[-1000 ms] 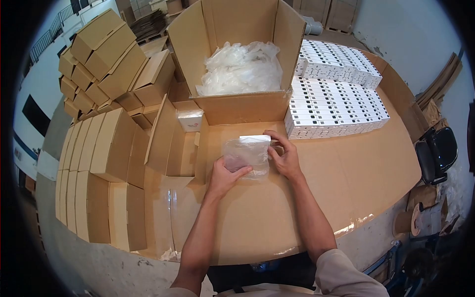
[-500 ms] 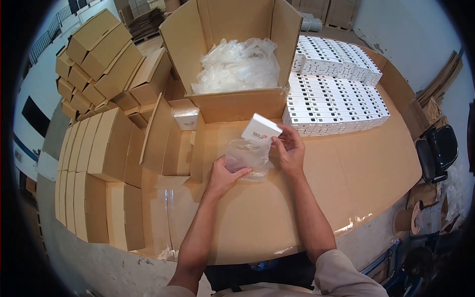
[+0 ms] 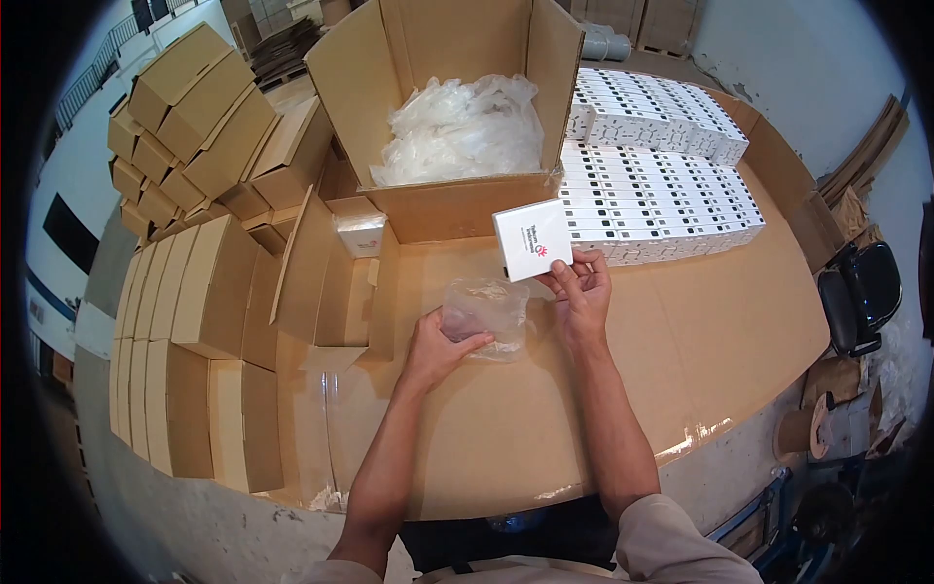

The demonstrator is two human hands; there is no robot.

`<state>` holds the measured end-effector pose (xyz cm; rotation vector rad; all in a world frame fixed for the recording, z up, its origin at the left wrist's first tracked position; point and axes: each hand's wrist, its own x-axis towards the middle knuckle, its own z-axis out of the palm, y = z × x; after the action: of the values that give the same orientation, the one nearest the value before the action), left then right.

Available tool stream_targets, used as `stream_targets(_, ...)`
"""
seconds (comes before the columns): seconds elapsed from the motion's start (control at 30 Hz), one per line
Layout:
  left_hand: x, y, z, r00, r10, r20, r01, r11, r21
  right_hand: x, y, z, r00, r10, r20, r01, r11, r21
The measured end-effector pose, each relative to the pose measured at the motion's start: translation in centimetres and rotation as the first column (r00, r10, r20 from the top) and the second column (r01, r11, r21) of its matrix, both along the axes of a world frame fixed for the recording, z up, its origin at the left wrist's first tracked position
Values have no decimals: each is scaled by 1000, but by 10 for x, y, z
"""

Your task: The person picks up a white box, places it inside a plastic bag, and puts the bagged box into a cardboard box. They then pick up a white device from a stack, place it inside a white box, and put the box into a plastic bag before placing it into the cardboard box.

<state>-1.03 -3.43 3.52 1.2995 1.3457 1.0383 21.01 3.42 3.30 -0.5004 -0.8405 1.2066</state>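
My right hand (image 3: 582, 290) pinches the lower right corner of a small white box (image 3: 534, 239) with a printed logo, holding it tilted above the table. Below and to the left, my left hand (image 3: 438, 348) grips a clear plastic bag (image 3: 491, 316) between thumb and fingers. The bag hangs loose and lies apart from the box. Left of my hands stands an open brown carton (image 3: 342, 302); a wrapped white box (image 3: 362, 237) rests inside at its far end.
A large carton (image 3: 457, 206) full of crumpled plastic bags (image 3: 467, 131) stands at the back. Rows of white boxes (image 3: 662, 200) are stacked at the back right. Brown cartons (image 3: 204, 292) are piled along the left. A black chair (image 3: 861, 292) stands beyond the table's right edge.
My right hand has drawn the white box away from the bag, up and to the right, and turned its printed face toward me. My left hand stays nearly still with the bag.
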Motion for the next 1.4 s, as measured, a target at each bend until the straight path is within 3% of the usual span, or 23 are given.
stream_targets(0.4,-1,-1,-2,1000,-11,-21,11,999,-31,-2,-3,-3,977,11,212,-26,997,68)
stream_targets(0.77,0,-1,2,997,29,-72,-30,999,-19,4,-3,-2,961,37,272,-53,997,53)
stream_targets(1.07,-1,0,-1,1000,12,-28,-13,999,-44,3,-5,-2,946,58,320,-83,994,65)
stream_targets(1.4,0,1,1,998,-27,56,24,998,62,-1,-8,-2,913,92,397,-108,994,17)
